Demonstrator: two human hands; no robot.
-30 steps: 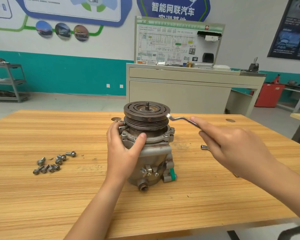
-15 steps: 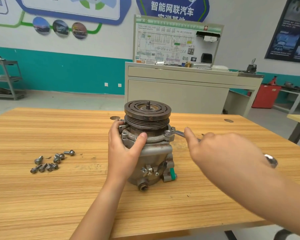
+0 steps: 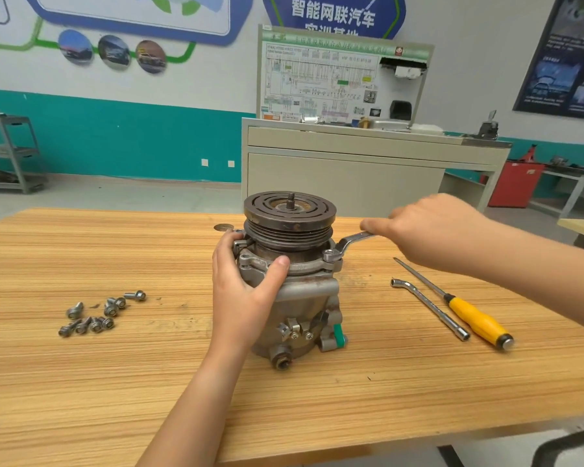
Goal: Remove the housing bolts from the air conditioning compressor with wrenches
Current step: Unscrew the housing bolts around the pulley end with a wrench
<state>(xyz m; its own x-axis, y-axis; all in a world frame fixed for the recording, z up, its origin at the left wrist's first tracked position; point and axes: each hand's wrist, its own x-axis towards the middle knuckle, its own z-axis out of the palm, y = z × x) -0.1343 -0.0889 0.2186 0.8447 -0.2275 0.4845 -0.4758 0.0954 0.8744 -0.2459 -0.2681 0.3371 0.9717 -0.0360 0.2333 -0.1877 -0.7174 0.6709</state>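
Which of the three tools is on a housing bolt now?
The offset ring wrench held by the right hand; its ring sits over a bolt on the compressor flange. The L-shaped socket wrench and yellow-handled screwdriver lie on the table.

The compressor [image 3: 304,298] stands upright mid-table [image 3: 115,382]. Loose bolts [image 3: 96,323] lie clustered to its left. To its right lies a socket wrench [image 3: 430,310], with a screwdriver [image 3: 476,318] just right of that. A ring wrench [image 3: 346,242] sits on the compressor's right flange.

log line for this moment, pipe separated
left hand: grips grey metal compressor body | right hand: holds silver offset ring wrench, ring end on housing bolt | loose silver bolts: lying on wooden table
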